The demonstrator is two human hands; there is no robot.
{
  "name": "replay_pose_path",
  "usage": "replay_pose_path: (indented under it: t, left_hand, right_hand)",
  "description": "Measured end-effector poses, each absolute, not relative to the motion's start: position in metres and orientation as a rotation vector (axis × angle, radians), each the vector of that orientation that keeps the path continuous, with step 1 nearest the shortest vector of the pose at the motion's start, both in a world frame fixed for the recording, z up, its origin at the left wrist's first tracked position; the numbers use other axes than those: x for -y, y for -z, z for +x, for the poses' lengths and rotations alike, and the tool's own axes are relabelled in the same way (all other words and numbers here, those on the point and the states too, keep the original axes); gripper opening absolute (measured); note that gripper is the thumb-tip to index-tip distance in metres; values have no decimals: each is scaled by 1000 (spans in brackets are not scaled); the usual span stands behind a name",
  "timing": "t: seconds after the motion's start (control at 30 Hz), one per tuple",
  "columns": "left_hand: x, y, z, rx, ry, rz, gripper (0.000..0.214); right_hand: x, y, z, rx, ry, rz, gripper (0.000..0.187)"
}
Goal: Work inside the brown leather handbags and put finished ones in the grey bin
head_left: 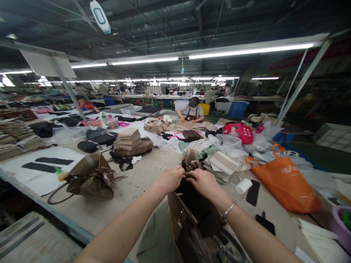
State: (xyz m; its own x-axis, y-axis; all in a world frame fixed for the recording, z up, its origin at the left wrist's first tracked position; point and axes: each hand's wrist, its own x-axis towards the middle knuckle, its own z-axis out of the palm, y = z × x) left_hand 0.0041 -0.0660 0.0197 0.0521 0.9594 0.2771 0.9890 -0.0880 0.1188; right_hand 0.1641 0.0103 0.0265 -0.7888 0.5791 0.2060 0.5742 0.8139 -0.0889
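Note:
A brown handbag [182, 215] stands before me at the table's front edge, its dark mouth facing up. My left hand [172, 178] is closed on the far rim of this bag, thumb and fingers pinching the material. Close beside it, my right hand [205, 183] grips the same rim, a bracelet on its wrist. Crumpled brown lining or fabric [191, 166] bunches just beyond the fingers. What the fingertips press on is partly hidden. To the left, a second brown handbag [90, 179] slumps on the table with its strap trailing.
Stacked beige panels [128, 138] stand behind the second bag. Right of my hands lie a pile of flat pieces [221, 166], a white roll [243, 186], a dark phone-like object [265, 224] and an orange bag [285, 182]. A co-worker [192, 111] sits across the table.

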Motion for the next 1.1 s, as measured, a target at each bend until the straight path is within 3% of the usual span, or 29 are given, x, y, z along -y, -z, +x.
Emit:
replay_pose_path:
  t: [0.53, 0.8, 0.97, 1.03, 1.1]
  left_hand:
    - [59, -16, 4, 2041, 459, -2219, 13]
    - [60, -16, 2, 2153, 738, -2245, 8]
    - [81, -23, 1, 2409, 897, -2148, 71]
    - [87, -26, 0, 2500, 819, -2148, 76]
    - [87, -29, -8, 2588, 706, -2235, 68]
  right_hand:
    - [-15, -26, 157, 2841, 131, -879, 31]
    - [-18, -26, 155, 2840, 83, -914, 28]
    - [-23, -28, 158, 2813, 63, -897, 29]
    - [-23, -28, 158, 2828, 24, -876, 33]
    - [-25, -23, 157, 2820, -2, -898, 33]
